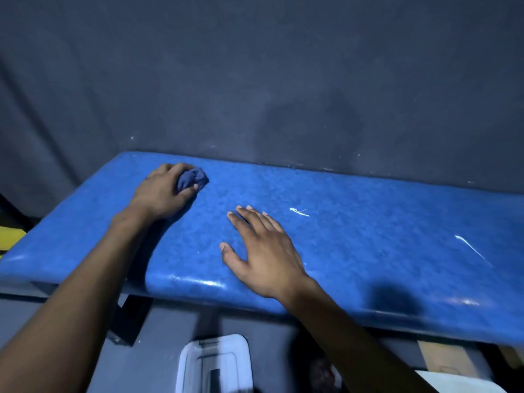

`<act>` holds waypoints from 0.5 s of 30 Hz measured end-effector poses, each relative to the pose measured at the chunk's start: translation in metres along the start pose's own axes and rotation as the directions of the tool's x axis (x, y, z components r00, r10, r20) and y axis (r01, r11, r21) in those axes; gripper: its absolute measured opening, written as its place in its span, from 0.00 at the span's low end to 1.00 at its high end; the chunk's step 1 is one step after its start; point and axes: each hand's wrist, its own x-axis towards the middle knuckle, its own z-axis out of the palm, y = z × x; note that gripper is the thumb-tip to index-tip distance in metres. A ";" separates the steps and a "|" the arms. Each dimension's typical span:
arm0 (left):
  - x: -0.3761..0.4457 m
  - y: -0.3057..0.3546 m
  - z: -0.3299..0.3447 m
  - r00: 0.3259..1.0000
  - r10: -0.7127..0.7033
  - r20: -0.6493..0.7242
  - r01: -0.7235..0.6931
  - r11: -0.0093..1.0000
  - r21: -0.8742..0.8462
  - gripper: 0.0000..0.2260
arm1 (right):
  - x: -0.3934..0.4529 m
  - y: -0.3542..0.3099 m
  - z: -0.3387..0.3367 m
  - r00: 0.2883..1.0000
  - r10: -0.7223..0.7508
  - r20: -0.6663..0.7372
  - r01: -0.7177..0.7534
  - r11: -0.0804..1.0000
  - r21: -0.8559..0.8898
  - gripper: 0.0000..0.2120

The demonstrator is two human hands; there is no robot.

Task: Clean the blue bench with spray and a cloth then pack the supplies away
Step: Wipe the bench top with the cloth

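Wiping is under way on the blue bench [354,222]. The left hand [161,194] grips a bunched blue cloth [192,178] pressed on the bench's far left part; the right hand [263,248] lies flat, fingers spread and holding nothing, mid-bench. White streaks [299,211] remain toward the bench's right end (probably unwiped spray). No spray bottle shows. A white bin [215,364] waits below the bench's front edge, so packing is still ahead.

no readable text, no labels, no numbers anywhere

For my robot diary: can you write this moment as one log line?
step: wiping | left hand: bunched cloth on blue bench | right hand: flat, empty
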 end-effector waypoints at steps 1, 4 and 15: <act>-0.009 0.004 0.000 1.000 0.015 -0.003 -0.015 1.000 -0.004 0.29 | 0.000 0.000 0.000 1.000 -0.001 0.004 0.001 1.000 -0.001 0.32; -0.050 0.010 0.001 0.993 0.120 -0.008 -0.120 0.992 -0.047 0.24 | 0.001 0.001 -0.001 1.000 0.001 0.024 -0.001 1.000 -0.023 0.32; -0.034 0.100 0.027 0.966 0.142 -0.215 -0.190 0.957 -0.221 0.15 | -0.064 0.112 -0.088 0.931 0.323 -0.168 -0.352 0.915 -0.195 0.33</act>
